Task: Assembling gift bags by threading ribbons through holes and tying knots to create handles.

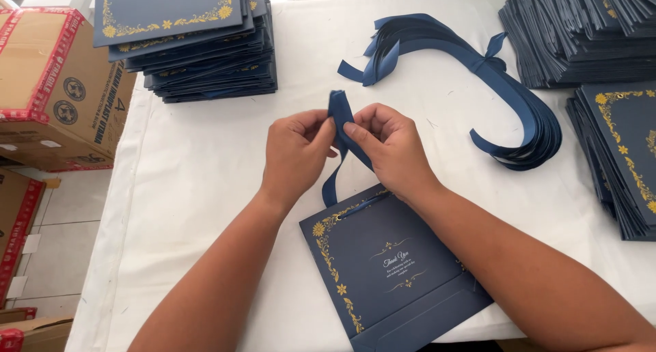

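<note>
Fingers of the left hand (295, 149) and right hand (388, 147) are clamped on the blue ribbon (339, 113) between them.

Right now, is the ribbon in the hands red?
No, the ribbon pinched between the left hand and right hand is dark blue.

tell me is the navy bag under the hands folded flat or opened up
Folded flat. The navy bag lies flat on the white table, its bottom flap creased over the front, no open mouth showing. Both hands hold its ribbon above it.

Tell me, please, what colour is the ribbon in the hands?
Dark blue ribbon, clearest in the head view.
</note>
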